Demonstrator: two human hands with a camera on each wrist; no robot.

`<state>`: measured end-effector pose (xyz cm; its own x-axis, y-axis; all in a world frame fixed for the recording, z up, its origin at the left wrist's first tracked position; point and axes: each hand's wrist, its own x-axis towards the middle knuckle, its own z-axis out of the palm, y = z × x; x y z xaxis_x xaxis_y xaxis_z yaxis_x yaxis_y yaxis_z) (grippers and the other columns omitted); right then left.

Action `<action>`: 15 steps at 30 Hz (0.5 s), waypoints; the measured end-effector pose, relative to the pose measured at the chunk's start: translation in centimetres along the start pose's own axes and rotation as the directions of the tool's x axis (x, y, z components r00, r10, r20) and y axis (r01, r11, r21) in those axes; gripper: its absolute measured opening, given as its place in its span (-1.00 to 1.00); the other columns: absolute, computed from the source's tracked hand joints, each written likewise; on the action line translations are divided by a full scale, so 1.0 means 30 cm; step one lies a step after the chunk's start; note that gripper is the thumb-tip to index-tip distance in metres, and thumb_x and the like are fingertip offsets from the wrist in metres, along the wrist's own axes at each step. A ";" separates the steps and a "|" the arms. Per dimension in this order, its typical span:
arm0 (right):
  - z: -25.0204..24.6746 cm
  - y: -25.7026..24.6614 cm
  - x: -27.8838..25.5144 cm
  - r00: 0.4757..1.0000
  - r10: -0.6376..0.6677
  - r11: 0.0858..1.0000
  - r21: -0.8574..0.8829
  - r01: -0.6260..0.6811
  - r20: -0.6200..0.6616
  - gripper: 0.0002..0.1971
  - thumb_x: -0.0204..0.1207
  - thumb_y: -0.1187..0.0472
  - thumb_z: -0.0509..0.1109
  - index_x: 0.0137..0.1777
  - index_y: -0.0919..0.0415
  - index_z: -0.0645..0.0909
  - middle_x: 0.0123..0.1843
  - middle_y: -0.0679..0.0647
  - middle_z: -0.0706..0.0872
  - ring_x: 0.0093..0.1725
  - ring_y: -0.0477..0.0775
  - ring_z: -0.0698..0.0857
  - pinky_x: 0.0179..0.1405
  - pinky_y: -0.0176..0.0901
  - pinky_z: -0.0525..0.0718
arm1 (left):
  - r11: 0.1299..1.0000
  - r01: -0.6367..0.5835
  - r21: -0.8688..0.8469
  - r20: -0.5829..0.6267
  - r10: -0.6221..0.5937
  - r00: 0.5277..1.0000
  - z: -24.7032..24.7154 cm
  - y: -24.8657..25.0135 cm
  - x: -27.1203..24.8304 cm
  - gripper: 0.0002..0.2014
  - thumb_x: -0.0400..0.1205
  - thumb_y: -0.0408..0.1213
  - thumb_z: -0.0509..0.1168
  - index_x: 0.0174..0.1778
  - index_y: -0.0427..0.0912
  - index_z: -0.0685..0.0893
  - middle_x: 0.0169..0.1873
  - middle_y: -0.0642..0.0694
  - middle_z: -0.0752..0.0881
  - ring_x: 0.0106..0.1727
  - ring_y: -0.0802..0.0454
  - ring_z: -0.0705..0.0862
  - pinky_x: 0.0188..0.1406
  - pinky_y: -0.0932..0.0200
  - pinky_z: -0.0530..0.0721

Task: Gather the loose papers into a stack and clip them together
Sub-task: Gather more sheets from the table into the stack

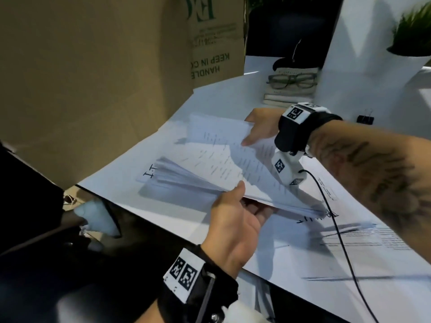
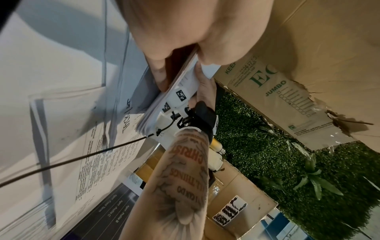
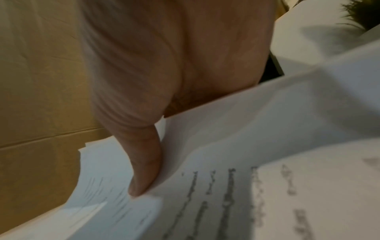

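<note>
Head view, papers: a sheaf of printed papers (image 1: pixel 217 164) is held tilted above the white table (image 1: pixel 291 259), its sheets fanned and uneven at the far end.
Left hand: the left hand (image 1: pixel 235 220) grips the near edge of the sheaf, thumb on top, fingers underneath.
Right hand: the right hand (image 1: pixel 261 127) holds the far right edge, thumb pressed on the top sheet; the other fingers are hidden behind the paper.
Right wrist view: the thumb (image 3: pixel 144 162) lies flat on a printed sheet; the text is blurred.
Loose sheets: more printed sheets (image 1: pixel 363 236) lie flat on the table to the right of the sheaf, apart from it.
Binder clip: a black binder clip (image 1: pixel 365 119) sits on the table beyond the right forearm, well apart from the papers.
Surroundings: a cardboard box (image 1: pixel 93 78) stands at the left; glasses (image 1: pixel 292 80) rest on stacked books (image 1: pixel 286 96); a potted plant (image 1: pixel 412 38) stands at the far right.
</note>
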<state>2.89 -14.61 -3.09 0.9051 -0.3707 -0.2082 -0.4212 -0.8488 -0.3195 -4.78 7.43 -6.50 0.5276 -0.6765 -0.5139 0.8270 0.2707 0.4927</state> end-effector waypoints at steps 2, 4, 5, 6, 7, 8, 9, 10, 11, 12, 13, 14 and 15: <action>-0.009 0.018 0.011 1.000 0.025 0.999 -0.024 -0.026 -0.001 -0.69 0.38 -0.03 0.60 0.01 0.14 0.72 -0.15 -0.03 0.76 -0.05 0.12 0.71 0.03 -0.10 0.65 | 1.000 0.004 -0.004 0.012 -0.004 1.000 0.000 -0.003 0.002 -0.66 0.82 -0.28 0.11 0.44 -0.30 0.58 0.26 -0.34 0.77 0.23 -0.28 0.77 -0.10 -0.10 0.86; -0.012 0.029 0.018 0.999 0.049 0.998 -0.045 -0.048 0.018 -0.66 0.36 -0.08 0.60 -0.01 0.12 0.73 -0.25 -0.10 0.71 -0.08 0.13 0.71 0.00 -0.09 0.66 | 1.000 0.001 -0.001 0.013 -0.001 1.000 0.002 -0.007 0.006 -0.67 0.82 -0.28 0.10 0.44 -0.29 0.58 0.15 -0.30 0.81 0.22 -0.29 0.78 -0.10 -0.09 0.87; -0.011 0.034 0.022 0.998 0.053 0.997 -0.052 -0.052 0.031 -0.67 0.36 -0.08 0.61 -0.02 0.12 0.74 -0.27 -0.11 0.69 -0.09 0.12 0.70 -0.03 -0.10 0.64 | 1.000 -0.002 -0.001 0.015 0.002 1.000 0.003 -0.008 0.007 -0.67 0.82 -0.29 0.10 0.44 -0.29 0.59 0.09 -0.28 0.82 0.18 -0.28 0.78 -0.13 -0.07 0.87; -0.012 0.036 0.026 0.998 0.053 0.997 -0.050 -0.051 0.041 -0.69 0.37 -0.07 0.61 -0.04 0.13 0.74 -0.28 -0.09 0.69 -0.12 0.11 0.69 -0.06 -0.12 0.62 | 1.000 -0.006 -0.002 0.021 0.006 1.000 0.002 -0.009 0.010 -0.67 0.82 -0.29 0.10 0.44 -0.29 0.59 0.06 -0.27 0.82 0.14 -0.26 0.78 -0.17 -0.05 0.88; -0.015 0.035 0.029 0.998 0.042 0.998 -0.042 -0.040 0.048 -0.71 0.37 -0.05 0.62 -0.07 0.14 0.74 -0.27 -0.06 0.71 -0.14 0.11 0.68 -0.09 -0.13 0.61 | 1.000 -0.008 -0.005 0.026 0.008 1.000 -0.001 -0.010 0.014 -0.67 0.82 -0.29 0.09 0.44 -0.28 0.59 0.07 -0.27 0.83 0.13 -0.25 0.78 -0.19 -0.03 0.88; -0.017 0.032 0.030 0.999 0.026 0.999 -0.033 -0.024 0.045 -0.72 0.36 -0.02 0.63 -0.08 0.15 0.75 -0.25 -0.02 0.72 -0.15 0.11 0.68 -0.12 -0.13 0.60 | 1.000 -0.010 -0.011 0.026 0.010 1.000 -0.003 -0.011 0.017 -0.67 0.82 -0.29 0.09 0.44 -0.27 0.59 0.11 -0.27 0.83 0.14 -0.25 0.78 -0.19 -0.03 0.88; -0.019 0.029 0.032 0.999 0.009 1.000 -0.028 -0.008 0.038 -0.74 0.36 0.00 0.64 -0.09 0.15 0.75 -0.22 0.01 0.74 -0.16 0.10 0.68 -0.13 -0.13 0.60 | 1.000 -0.010 -0.015 0.024 0.010 1.000 -0.004 -0.011 0.020 -0.68 0.82 -0.29 0.09 0.44 -0.26 0.59 0.16 -0.28 0.83 0.15 -0.26 0.78 -0.18 -0.03 0.88; -0.019 0.025 0.032 1.000 -0.002 1.000 -0.026 0.002 0.031 -0.74 0.36 0.02 0.64 -0.08 0.16 0.76 -0.19 0.04 0.75 -0.17 0.10 0.68 -0.14 -0.13 0.59 | 1.000 -0.012 -0.019 0.026 0.012 1.000 -0.006 -0.012 0.022 -0.68 0.82 -0.29 0.09 0.43 -0.25 0.60 0.20 -0.30 0.81 0.18 -0.26 0.78 -0.16 -0.04 0.88; -0.017 0.024 0.035 1.000 -0.006 1.000 -0.028 0.007 0.029 -0.74 0.36 0.02 0.64 -0.06 0.16 0.77 -0.17 0.05 0.77 -0.17 0.09 0.68 -0.14 -0.13 0.60 | 1.000 -0.012 -0.020 0.028 0.013 1.000 -0.007 -0.013 0.024 -0.68 0.82 -0.29 0.09 0.44 -0.25 0.60 0.24 -0.31 0.80 0.20 -0.27 0.77 -0.15 -0.04 0.88; -0.015 0.024 0.037 1.000 -0.010 1.000 -0.029 0.010 0.025 -0.73 0.35 0.02 0.65 -0.05 0.15 0.78 -0.14 0.07 0.79 -0.17 0.10 0.69 -0.14 -0.11 0.62 | 1.000 -0.013 -0.022 0.029 0.013 0.999 -0.008 -0.013 0.024 -0.68 0.82 -0.29 0.09 0.44 -0.25 0.59 0.26 -0.33 0.79 0.22 -0.28 0.77 -0.15 -0.03 0.88; -0.014 0.025 0.039 1.000 -0.012 0.999 -0.030 0.013 0.026 -0.72 0.34 0.01 0.65 -0.04 0.15 0.79 -0.11 0.08 0.81 -0.15 0.12 0.71 -0.12 -0.09 0.65 | 1.000 -0.010 -0.024 0.031 0.011 0.999 -0.009 -0.014 0.025 -0.67 0.82 -0.29 0.09 0.45 -0.24 0.59 0.27 -0.34 0.78 0.24 -0.28 0.76 -0.15 -0.02 0.88; -0.015 0.027 0.039 0.999 -0.013 1.000 -0.027 0.014 0.033 -0.71 0.33 0.00 0.66 -0.04 0.15 0.79 -0.08 0.10 0.83 -0.12 0.15 0.73 -0.09 -0.06 0.69 | 1.000 -0.009 -0.027 0.033 0.010 0.999 -0.011 -0.016 0.025 -0.68 0.82 -0.29 0.09 0.44 -0.24 0.59 0.28 -0.34 0.78 0.25 -0.29 0.76 -0.15 -0.02 0.88; -0.017 0.027 0.040 0.999 -0.012 1.000 -0.019 0.013 0.039 -0.71 0.32 0.01 0.66 -0.05 0.15 0.79 -0.07 0.10 0.83 -0.10 0.17 0.74 -0.06 -0.03 0.71 | 0.999 -0.011 -0.030 0.036 0.012 0.999 -0.013 -0.017 0.027 -0.68 0.82 -0.29 0.09 0.44 -0.23 0.59 0.27 -0.33 0.78 0.24 -0.29 0.77 -0.15 -0.02 0.88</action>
<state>3.65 -15.93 -3.12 0.9071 -0.3454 -0.2405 -0.4084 -0.8606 -0.3044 -4.70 7.02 -7.43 0.5302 -0.6976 -0.4820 0.8266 0.2988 0.4769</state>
